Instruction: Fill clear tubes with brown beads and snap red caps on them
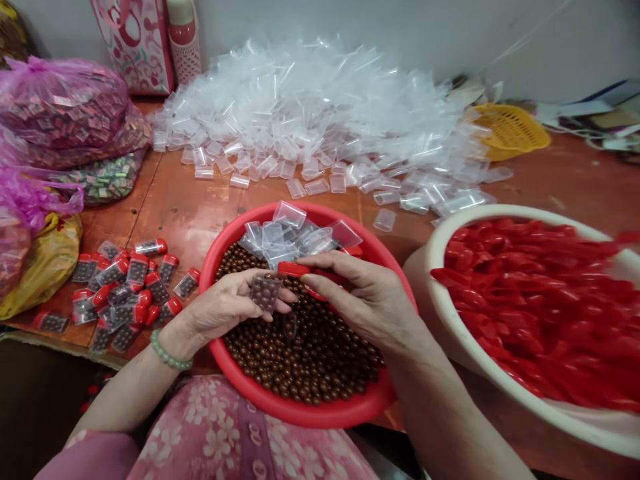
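Observation:
My left hand (231,301), with a green bead bracelet at the wrist, holds a clear case (265,294) filled with round brown balls, over the red basin. Just right of the case, my right hand (345,290) pinches a red cap (293,269) between thumb and fingers; a gap shows between cap and case. More red pieces are partly hidden under the right hand. Below both hands, the red basin (310,417) holds many shiny brown balls (320,363). Empty clear cases (280,240) lie on the balls at the basin's far side.
Red-capped filled cases (125,293) lie left of the basin. A white tub (435,267) of red caps stands right. Behind is a big heap of clear cases (320,107). Pink bags (70,107) sit far left, a yellow basket (510,130) back right.

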Demonstrator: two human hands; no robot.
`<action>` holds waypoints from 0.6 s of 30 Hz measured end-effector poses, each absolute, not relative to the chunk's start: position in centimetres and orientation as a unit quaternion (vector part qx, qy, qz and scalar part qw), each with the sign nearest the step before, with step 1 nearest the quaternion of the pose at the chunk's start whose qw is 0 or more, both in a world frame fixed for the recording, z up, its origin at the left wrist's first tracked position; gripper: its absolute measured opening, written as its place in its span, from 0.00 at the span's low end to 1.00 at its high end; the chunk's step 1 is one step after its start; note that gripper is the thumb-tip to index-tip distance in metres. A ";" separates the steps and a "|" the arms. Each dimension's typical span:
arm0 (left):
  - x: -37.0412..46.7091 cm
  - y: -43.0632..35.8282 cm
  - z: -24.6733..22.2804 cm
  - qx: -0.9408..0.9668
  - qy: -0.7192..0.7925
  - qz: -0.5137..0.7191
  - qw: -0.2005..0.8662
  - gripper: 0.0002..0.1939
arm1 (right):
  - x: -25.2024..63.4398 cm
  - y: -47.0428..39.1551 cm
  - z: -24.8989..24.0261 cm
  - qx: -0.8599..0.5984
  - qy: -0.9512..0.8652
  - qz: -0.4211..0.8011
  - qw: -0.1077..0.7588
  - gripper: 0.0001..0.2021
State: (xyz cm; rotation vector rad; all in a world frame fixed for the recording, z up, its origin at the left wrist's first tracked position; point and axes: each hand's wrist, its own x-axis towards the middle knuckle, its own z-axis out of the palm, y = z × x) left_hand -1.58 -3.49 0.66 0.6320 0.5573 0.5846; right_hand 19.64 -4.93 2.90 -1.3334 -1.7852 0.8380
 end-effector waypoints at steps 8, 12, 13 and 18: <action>-1.0 -3.3 0.9 0.311 0.328 0.292 0.843 0.19 | 19.1 -6.3 2.9 -0.508 -0.698 0.324 0.388 0.08; -0.7 -3.3 0.8 0.312 0.378 0.313 0.814 0.18 | 18.4 -7.1 3.2 -0.488 -0.733 0.305 0.364 0.11; -0.7 -3.3 0.8 0.313 0.384 0.316 0.809 0.18 | 18.3 -7.2 3.3 -0.484 -0.738 0.308 0.357 0.11; -0.7 -3.3 1.1 0.324 0.386 0.313 0.805 0.18 | 18.3 -7.3 3.1 -0.486 -0.725 0.361 0.329 0.06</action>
